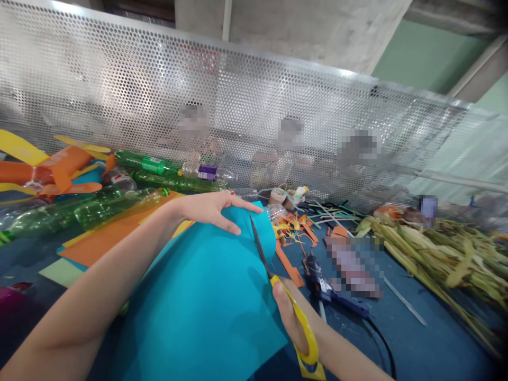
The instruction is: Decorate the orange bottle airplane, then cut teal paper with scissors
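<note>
A large teal sheet of paper (206, 296) lies lifted in front of me over the blue table (416, 344). My left hand (210, 209) holds its far edge, fingers spread over the top. My right hand (293, 317) grips yellow-handled scissors (278, 288), whose dark blades run along the sheet's right edge, cutting into it near the top.
Green plastic bottles (99, 206) and orange and yellow paper sheets (99, 241) lie at left. Orange paper scraps (296, 233), a blue glue gun (329, 291) with a black cord, a metal ruler (405, 301) and dried corn husks (436, 254) lie at right. A perforated metal screen (238, 106) stands behind.
</note>
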Demonstrator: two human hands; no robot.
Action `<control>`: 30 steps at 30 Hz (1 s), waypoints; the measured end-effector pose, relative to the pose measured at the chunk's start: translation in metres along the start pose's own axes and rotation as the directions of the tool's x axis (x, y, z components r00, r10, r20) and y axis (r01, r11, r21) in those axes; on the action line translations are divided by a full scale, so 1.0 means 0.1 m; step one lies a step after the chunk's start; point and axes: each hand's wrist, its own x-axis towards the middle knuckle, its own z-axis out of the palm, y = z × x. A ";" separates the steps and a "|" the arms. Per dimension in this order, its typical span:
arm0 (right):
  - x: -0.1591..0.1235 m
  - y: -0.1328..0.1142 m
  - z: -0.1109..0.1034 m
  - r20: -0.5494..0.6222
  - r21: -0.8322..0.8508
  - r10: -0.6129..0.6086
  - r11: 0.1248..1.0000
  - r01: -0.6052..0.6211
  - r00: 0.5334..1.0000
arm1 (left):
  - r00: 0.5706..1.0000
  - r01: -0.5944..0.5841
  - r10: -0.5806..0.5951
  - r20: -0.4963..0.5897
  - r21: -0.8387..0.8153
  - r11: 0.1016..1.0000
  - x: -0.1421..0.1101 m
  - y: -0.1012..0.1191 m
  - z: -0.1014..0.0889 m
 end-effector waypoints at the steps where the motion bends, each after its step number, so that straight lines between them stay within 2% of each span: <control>1: 0.00 -0.01 0.00 0.014 0.002 0.008 1.000 -0.008 1.000 | 1.000 -0.005 0.005 -0.001 -0.005 1.000 0.00 0.00 0.00; 17: -0.01 0.00 0.00 0.028 0.022 0.042 0.999 -0.043 0.999 | 1.000 -0.008 0.009 0.008 -0.092 0.996 0.00 0.01 0.00; 30: -0.01 0.07 0.03 0.036 0.088 0.049 0.995 -0.052 0.998 | 1.000 -0.021 0.020 -0.023 -0.035 0.999 0.00 0.03 0.00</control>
